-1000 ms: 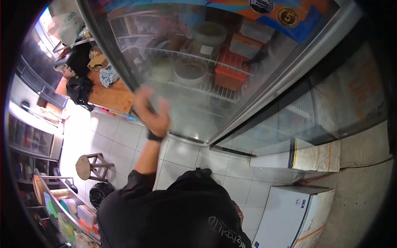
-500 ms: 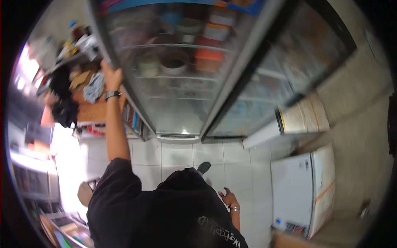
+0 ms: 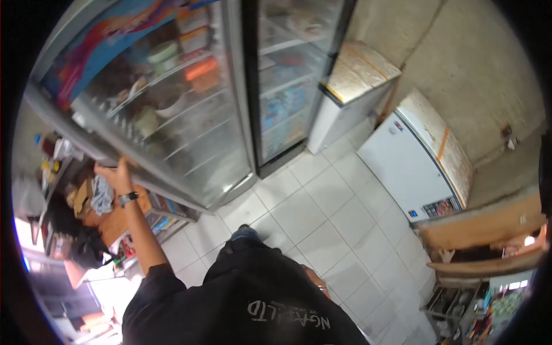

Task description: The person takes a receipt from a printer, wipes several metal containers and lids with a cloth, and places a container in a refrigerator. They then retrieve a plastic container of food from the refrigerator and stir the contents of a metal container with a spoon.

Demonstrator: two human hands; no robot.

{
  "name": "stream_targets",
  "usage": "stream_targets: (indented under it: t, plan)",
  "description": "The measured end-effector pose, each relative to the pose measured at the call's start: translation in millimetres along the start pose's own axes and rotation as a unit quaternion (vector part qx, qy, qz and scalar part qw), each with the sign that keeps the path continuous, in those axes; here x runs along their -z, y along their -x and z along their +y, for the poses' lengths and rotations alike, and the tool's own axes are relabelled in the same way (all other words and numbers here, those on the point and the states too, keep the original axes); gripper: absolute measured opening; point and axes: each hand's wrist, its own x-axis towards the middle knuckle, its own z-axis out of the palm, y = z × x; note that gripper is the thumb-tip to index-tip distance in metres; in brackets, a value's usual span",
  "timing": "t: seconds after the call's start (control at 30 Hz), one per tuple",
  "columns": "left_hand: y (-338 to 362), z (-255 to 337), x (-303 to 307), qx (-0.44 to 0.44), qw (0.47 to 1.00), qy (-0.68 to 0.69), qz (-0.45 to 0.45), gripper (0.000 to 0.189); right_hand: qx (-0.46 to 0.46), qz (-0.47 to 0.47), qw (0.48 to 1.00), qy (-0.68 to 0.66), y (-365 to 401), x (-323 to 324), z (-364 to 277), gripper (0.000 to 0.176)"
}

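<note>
My left hand (image 3: 119, 177), with a watch on its wrist, is closed on the left edge of a tall glass-fronted refrigerator door (image 3: 164, 181). Through the glass, shelves show a white bowl (image 3: 171, 106), a greenish tub (image 3: 146, 122), an orange box (image 3: 202, 73) and other containers. Whether the door stands ajar is hard to tell. My right hand (image 3: 312, 277) hangs low by my body, wearing a bracelet; the black shirt covers most of it and its fingers are hidden.
A second glass-door refrigerator (image 3: 284, 86) stands to the right. Beyond it are two white chest freezers (image 3: 345, 115) with worn covers. A cluttered wooden shelf (image 3: 118, 224) is at the left. Dish racks (image 3: 451, 302) sit at lower right. White tiles (image 3: 322, 192) cover the floor.
The view has swung to the right, showing more of the freezers and right-hand wall. My left hand stays on the door edge. My right hand has become mostly hidden behind my shirt.
</note>
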Motion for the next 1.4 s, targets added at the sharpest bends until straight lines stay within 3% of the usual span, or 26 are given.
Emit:
stream_targets:
  t: [0.1,0.17,0.23,0.3,0.33,0.37,0.4,0.47,0.5,0.53,0.57,0.6,0.67,0.73,0.8,0.87,0.93,1.0,1.03,1.07,1.1,1.13,1.17,1.27,1.33,1.4]
  plan:
    - [41,31,33,0.009,0.999,0.008,-0.033,0.096,-0.001,0.033,0.993,0.113,-26,-5,28,0.065]
    - [67,47,48,-0.033,0.995,0.081,-0.044,0.113,-0.002,0.025,0.989,0.144,-12,13,-39,0.066]
    - [92,17,65,-0.01,0.98,0.113,-0.162,0.12,-0.007,0.023,0.985,0.173,-10,23,-99,0.068]
    - [95,36,88,-0.003,0.945,0.143,-0.295,0.114,0.032,0.036,0.981,0.187,-23,25,-137,0.068]
    - [96,34,89,0.027,0.922,0.213,-0.321,0.103,0.043,0.027,0.978,0.205,-27,28,-163,0.068]
    - [94,33,92,0.054,0.894,0.284,-0.343,0.092,0.08,0.023,0.973,0.216,-28,30,-190,0.067]
    - [94,35,92,0.059,0.902,0.278,-0.325,0.092,0.115,0.019,0.967,0.226,-30,31,-217,0.067]
    - [87,46,90,0.179,0.842,0.38,-0.339,0.063,0.137,-0.005,0.957,0.256,-34,30,-261,0.072]
    - [84,48,92,0.18,0.846,0.383,-0.325,0.063,0.227,0.021,0.937,0.265,-31,24,-281,0.072]
    - [82,48,93,0.129,0.883,0.273,-0.36,0.052,0.316,0.045,0.908,0.27,-31,22,-296,0.073]
    - [81,48,92,0.078,0.904,0.157,-0.389,0.042,0.229,0.02,0.907,0.353,-32,24,-308,0.073]
    - [81,46,88,0.081,0.907,0.162,-0.379,0.042,0.232,0.022,0.902,0.363,-26,26,-320,0.073]
    - [83,40,77,-0.001,0.914,0.144,-0.379,0.034,0.164,-0.067,0.951,0.255,7,25,-355,0.065]
    - [75,39,60,-0.007,0.914,0.149,-0.378,0.035,0.213,0.005,0.918,0.335,13,45,-343,0.058]
    - [52,53,36,-0.112,0.915,0.128,-0.367,0.035,0.222,0.033,0.928,0.299,12,50,-329,0.055]
    - [22,70,0,-0.149,0.922,0.159,-0.32,0.04,0.208,0.11,0.968,0.085,15,52,-308,0.056]
    - [-9,90,-48,-0.178,0.94,0.17,-0.237,0.046,0.23,0.129,0.961,0.087,-6,74,-274,0.062]
    - [-49,115,-90,-0.185,0.949,0.168,-0.193,0.057,0.221,0.142,0.945,0.194,-5,82,-270,0.073]
    - [-65,127,-117,-0.174,0.964,0.141,-0.142,0.061,0.152,0.103,0.983,-0.027,17,68,-304,0.076]
    - [-78,136,-142,-0.161,0.976,0.112,-0.09,0.065,0.151,0.11,0.982,-0.031,14,68,-298,0.076]
    - [-90,141,-161,-0.163,0.975,0.118,-0.093,0.065,0.172,0.144,0.972,0.068,9,70,-288,0.076]
    - [-103,146,-178,-0.104,0.983,0.074,-0.134,0.069,0.192,0.174,0.951,0.166,4,70,-284,0.077]
    - [-111,148,-194,-0.045,0.983,0.028,-0.175,0.073,0.19,0.179,0.952,0.163,5,66,-285,0.077]
    - [-121,140,-239,-0.005,0.98,0.016,-0.2,0.072,0.174,0.198,0.951,0.161,11,41,-304,0.076]
    - [-122,130,-253,-0.016,0.98,0.025,-0.199,0.066,0.192,0.186,0.963,0.028,21,14,-327,0.07]
    - [-121,130,-234,-0.087,0.986,0.08,-0.114,0.057,0.191,0.183,0.964,0.006,24,-12,-343,0.065]
